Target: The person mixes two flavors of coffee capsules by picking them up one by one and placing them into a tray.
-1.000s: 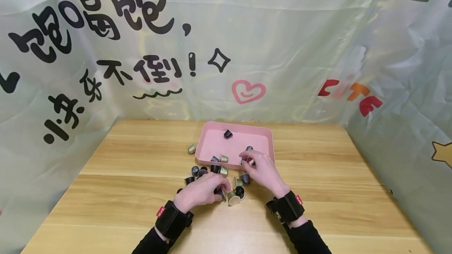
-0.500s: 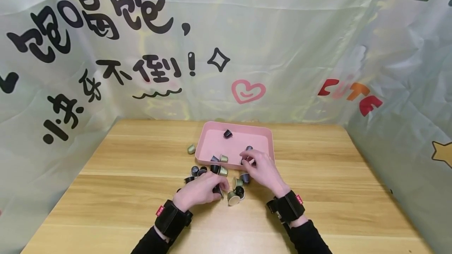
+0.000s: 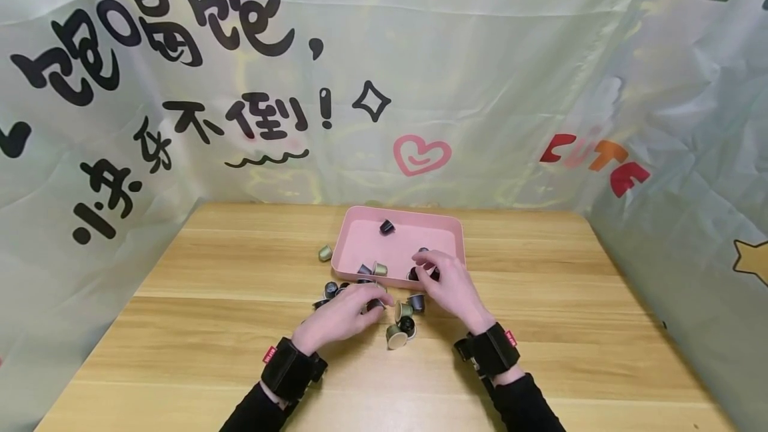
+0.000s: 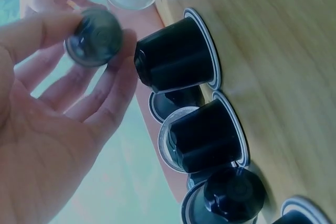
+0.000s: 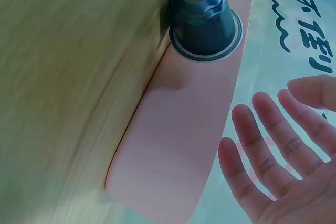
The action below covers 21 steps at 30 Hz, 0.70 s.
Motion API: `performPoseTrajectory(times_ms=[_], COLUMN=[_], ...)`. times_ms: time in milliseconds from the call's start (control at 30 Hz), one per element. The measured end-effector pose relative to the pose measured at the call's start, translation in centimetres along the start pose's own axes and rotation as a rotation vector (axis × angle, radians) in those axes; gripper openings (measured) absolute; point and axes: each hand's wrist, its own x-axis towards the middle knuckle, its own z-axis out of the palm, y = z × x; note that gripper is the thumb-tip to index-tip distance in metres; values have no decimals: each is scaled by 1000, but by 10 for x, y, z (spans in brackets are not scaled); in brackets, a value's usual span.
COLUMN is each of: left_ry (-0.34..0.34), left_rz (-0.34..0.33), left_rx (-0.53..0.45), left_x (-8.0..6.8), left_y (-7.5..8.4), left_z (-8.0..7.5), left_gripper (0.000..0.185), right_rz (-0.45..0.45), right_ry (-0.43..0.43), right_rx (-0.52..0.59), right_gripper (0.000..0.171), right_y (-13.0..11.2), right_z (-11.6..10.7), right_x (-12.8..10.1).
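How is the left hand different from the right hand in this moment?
The left hand pinches a dark capsule in its fingertips, while the right hand holds nothing, its fingers spread. The left hand is over the capsules on the table; the right hand is over the near edge of the pink tray. Both wear black wrist straps.

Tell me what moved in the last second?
The left hand came forward off the table's capsule pile, now pinching a dark capsule. The right hand edged further over the pink tray, fingers spread, holding nothing. The tray and its capsules stayed put.
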Motion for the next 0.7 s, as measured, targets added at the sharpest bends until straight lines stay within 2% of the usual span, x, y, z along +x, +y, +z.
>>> performPoseTrajectory(times_ms=[200,367,600,700], left_ry=[80,183,353,373], left_rz=[-62,-93,-255,-300], left_rx=[-67,-131,-163,-142], left_x=[0,-1,4,11], left_y=[-3,-11,-21,-26], left_z=[-4,-8,-21,-28], left_gripper=[21,19,16,16], right_rz=[3,-5,3,3], right_ry=[8,10,6,6], right_rx=[-2,-11,-3,-10], right_gripper=[24,24,24,25], right_y=[1,2,2,3], right_z=[-1,1,2,3], right_x=[0,1,1,1])
